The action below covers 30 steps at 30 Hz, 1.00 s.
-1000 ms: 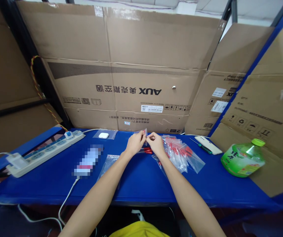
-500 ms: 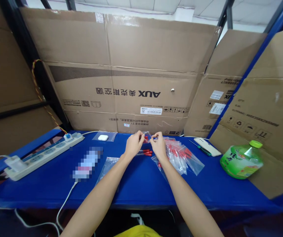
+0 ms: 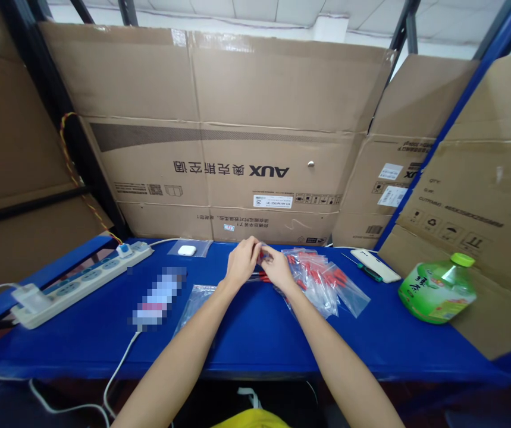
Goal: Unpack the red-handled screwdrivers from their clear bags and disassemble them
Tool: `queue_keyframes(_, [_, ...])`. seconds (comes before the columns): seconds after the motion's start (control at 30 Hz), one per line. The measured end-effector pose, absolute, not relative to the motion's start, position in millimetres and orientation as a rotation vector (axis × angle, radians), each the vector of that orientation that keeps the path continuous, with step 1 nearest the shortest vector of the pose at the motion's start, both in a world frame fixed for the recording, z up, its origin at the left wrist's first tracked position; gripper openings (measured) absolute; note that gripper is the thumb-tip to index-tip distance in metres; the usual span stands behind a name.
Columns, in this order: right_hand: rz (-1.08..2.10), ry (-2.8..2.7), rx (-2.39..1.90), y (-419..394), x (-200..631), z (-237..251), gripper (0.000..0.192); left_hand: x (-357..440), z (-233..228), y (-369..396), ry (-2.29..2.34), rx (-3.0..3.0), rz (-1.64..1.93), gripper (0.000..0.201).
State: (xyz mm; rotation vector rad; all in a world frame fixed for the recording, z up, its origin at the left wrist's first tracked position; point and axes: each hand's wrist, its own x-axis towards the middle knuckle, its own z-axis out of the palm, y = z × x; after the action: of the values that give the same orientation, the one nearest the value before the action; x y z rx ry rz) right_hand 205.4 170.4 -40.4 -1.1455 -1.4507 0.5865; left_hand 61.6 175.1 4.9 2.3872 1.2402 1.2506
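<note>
Head view: left hand [image 3: 240, 263] and right hand [image 3: 276, 267] pinch a small clear bag [image 3: 262, 257] together; light, limp, slippery film, best gripped at its top edge.

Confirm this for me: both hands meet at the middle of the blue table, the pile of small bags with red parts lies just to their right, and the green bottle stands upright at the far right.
Not quite. In the head view the green bottle lies tilted on its side against the cardboard, not upright. The rest holds: left hand and right hand meet mid-table, pile of small bags just right.
</note>
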Motion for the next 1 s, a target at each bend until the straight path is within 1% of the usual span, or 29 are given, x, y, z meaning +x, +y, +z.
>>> queue_keyframes(0.1, [0.656,-1.34,-1.022,173,207,-38,0.046,64,2,182,1.301,2.106,1.525,0.02])
queue_keyframes(0.17, [0.673,-1.257,-0.97,173,208,-33,0.044,64,0,190,1.336,1.74,1.678,0.019])
queue_keyframes(0.23, [0.703,-1.204,-0.928,172,209,-28,0.043,65,-1,197,1.263,1.321,1.618,0.029])
queue_keyframes(0.33, [0.796,-1.192,-0.865,169,207,-23,0.045,63,0,203,0.924,0.957,1.304,0.042])
queue_keyframes(0.4, [0.849,-1.224,-0.849,168,206,-22,0.047,62,1,203,0.778,0.913,1.23,0.044])
queue_keyframes(0.47, [0.819,-1.283,-0.881,166,206,-23,0.045,61,1,202,0.785,0.921,1.296,0.045])
queue_keyframes(0.6, [0.444,-1.42,-1.067,163,209,-24,0.037,62,-2,202,0.866,0.944,1.425,0.047])
queue_keyframes(0.7, [0.263,-1.505,-1.147,160,211,-23,0.041,63,-6,204,0.869,0.936,1.417,0.047])
queue_keyframes(0.83, [0.275,-1.587,-1.149,159,212,-23,0.05,63,-10,206,0.878,0.926,1.407,0.044])
queue_keyframes(1.0, [0.203,-1.573,-1.265,161,218,-25,0.045,64,-10,202,0.84,0.964,1.372,0.049])
